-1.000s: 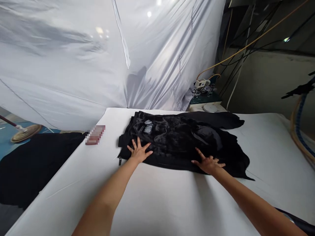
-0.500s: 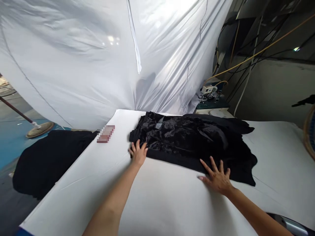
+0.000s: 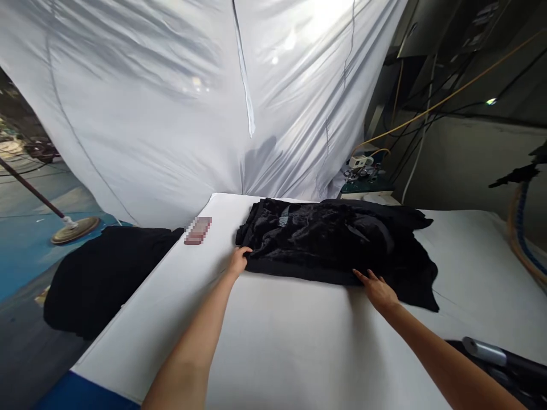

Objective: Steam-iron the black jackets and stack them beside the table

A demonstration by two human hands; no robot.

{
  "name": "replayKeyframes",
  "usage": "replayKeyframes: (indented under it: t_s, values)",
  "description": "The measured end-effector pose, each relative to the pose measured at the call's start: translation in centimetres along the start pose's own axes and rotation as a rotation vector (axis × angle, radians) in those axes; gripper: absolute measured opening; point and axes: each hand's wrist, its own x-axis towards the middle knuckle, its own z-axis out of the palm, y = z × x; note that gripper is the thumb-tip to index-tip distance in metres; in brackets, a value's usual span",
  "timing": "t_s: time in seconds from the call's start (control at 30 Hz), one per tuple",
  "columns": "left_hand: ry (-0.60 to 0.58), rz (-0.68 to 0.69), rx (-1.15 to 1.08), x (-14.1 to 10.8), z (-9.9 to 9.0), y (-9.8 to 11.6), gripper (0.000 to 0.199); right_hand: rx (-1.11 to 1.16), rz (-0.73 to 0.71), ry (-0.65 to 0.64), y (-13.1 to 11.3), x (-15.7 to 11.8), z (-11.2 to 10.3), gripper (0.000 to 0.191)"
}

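Change: both hands have slid to the near hem of the black garment (image 3: 333, 242), the left from flat on the cloth to its near left corner, the right from the bare counter up to the cloth's edge.
Left hand: the left hand (image 3: 238, 261) curls at the garment's near left corner, fingers (image 3: 245, 250) drawn together on the edge; whether they pinch the cloth cannot be told.
Right hand: the right hand (image 3: 378, 289) lies palm down at the near edge toward the garment's right side, fingers (image 3: 363, 277) slightly apart and flat, tips touching the hem.
Garment: dark, fuzzy-lined and folded, with a small label near its far left end, it lies across the far half of the white counter (image 3: 277, 341), a loose flap trailing off to the right.
Backdrop: a white plastic sheet (image 3: 171, 102) hangs behind the counter.
Left of counter: a heap of black cloth (image 3: 102, 267) sits below the counter's edge, beside a blurred small object (image 3: 198, 230) on the counter.
Right rear: cables and a small machine (image 3: 363, 168) stand against the wall.
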Motion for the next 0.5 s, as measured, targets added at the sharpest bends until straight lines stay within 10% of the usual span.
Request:
replayKeyframes:
  t_s: [0.2, 0.3, 0.37, 0.5]
  values:
    - [-0.217, -0.100, 0.156, -2.8, -0.6, -3.4, 0.041, -0.046, 0.056, 0.075, -2.8, -8.2, 3.3, 0.071]
    - [0.030, -0.154, 0.389, -3.8, 0.9, -0.9, 0.032, 0.000, 0.097, 0.090, -3.9, -10.6, 4.2, 0.075]
    - [0.143, 0.098, 0.401, -5.2, 2.8, 2.2, 0.028, 0.073, 0.105, 0.056, -3.9, -11.0, 3.8, 0.073]
    - [-0.079, 0.609, 0.259, -9.2, 8.0, 7.2, 0.034, 0.274, 0.007, 0.020, -2.4, -11.0, 1.6, 0.062]
